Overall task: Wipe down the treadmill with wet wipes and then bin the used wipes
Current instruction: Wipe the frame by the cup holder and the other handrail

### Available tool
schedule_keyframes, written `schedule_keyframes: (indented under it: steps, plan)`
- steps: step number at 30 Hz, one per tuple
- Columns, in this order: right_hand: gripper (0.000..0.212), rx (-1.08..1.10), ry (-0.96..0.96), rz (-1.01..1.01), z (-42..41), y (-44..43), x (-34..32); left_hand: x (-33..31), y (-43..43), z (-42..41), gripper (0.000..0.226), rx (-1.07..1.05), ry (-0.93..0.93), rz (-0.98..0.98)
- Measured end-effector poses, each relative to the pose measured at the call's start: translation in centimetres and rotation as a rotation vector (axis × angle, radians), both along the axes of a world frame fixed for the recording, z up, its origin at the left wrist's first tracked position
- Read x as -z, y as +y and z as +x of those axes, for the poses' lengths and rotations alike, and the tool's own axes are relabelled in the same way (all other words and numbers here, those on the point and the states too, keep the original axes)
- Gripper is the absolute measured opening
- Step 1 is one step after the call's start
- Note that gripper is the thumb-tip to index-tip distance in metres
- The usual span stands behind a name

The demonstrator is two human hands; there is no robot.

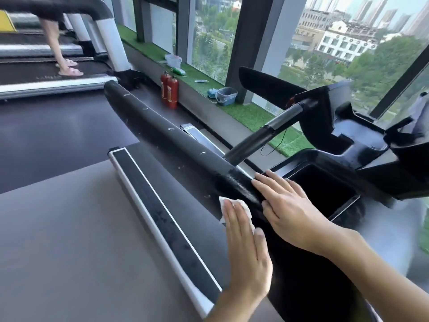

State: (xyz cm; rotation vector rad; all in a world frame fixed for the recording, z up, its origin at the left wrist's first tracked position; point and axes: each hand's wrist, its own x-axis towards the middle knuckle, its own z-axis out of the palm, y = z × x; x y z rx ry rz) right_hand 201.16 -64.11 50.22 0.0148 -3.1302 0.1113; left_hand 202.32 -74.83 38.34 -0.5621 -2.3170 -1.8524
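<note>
The armrest (162, 126) runs free to its far end. A slanting bar (262, 135) meets it beside the console (371, 154), which walls off the right; left, the belt (69, 228) lies open.

A gym, high up in a building — the treadmill (162, 217) handrail (162, 129) stretches away from under the right hand (290, 212), a second treadmill (46, 77) far beyond it carries a walking person (58, 43), and fire extinguishers (170, 90) stand below city-view windows (213, 31), well past that hand.

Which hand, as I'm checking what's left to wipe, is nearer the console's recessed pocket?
Right. The right hand lies flat on the handrail, just beside the pocket; the left hand presses the wet wipe against the handrail's other side, farther off.
</note>
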Motion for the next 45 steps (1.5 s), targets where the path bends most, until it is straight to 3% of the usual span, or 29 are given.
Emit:
schedule_keyframes:
  steps: [4,7,10,14,16,22,28,34,39,45]
  plan:
    - [0.052,-0.044,-0.058,0.013,-2.0,-0.2,-0.5,-2.2,0.7,-5.4,0.058,-0.140,-0.037,0.050]
    - [0.050,-0.061,-0.071,-0.016,-3.4,-0.6,-0.7,-1.7,1.2,-1.8,0.057,-0.066,-0.069,0.088]
    - [0.050,-0.073,-0.041,-0.022,-3.6,-0.8,-0.4,-0.8,1.0,0.8,0.058,-0.008,-0.183,0.129]
    - [0.051,-0.074,-0.027,-0.023,-3.6,-0.6,-0.3,-1.8,0.7,-5.4,0.056,-0.157,-0.468,0.195]
    - [0.051,-0.068,-0.040,-0.015,-3.8,-0.6,-0.5,-1.8,0.1,-7.4,0.056,-0.195,-0.525,0.217]
    - [0.049,-0.066,-0.085,0.007,-4.5,-0.8,-0.7,-1.4,0.9,-0.6,0.060,-0.032,-0.375,0.287]
    - [0.052,-0.078,-0.133,-0.027,-6.1,-1.6,-0.6,-1.1,-0.9,-9.1,0.054,-0.193,-0.541,0.317]
    - [0.053,-0.059,-0.217,-0.082,-7.0,-1.6,-0.8,-0.5,-0.6,-3.1,0.053,-0.057,-0.578,0.412]
    - [0.052,-0.053,-0.235,-0.125,-7.1,-1.5,-0.9,-0.5,-1.5,-8.6,0.052,-0.159,-0.754,0.481]
    - [0.053,-0.053,-0.225,-0.244,-7.1,-1.3,-1.1,-1.3,-0.3,-3.1,0.053,-0.044,-0.548,0.415]
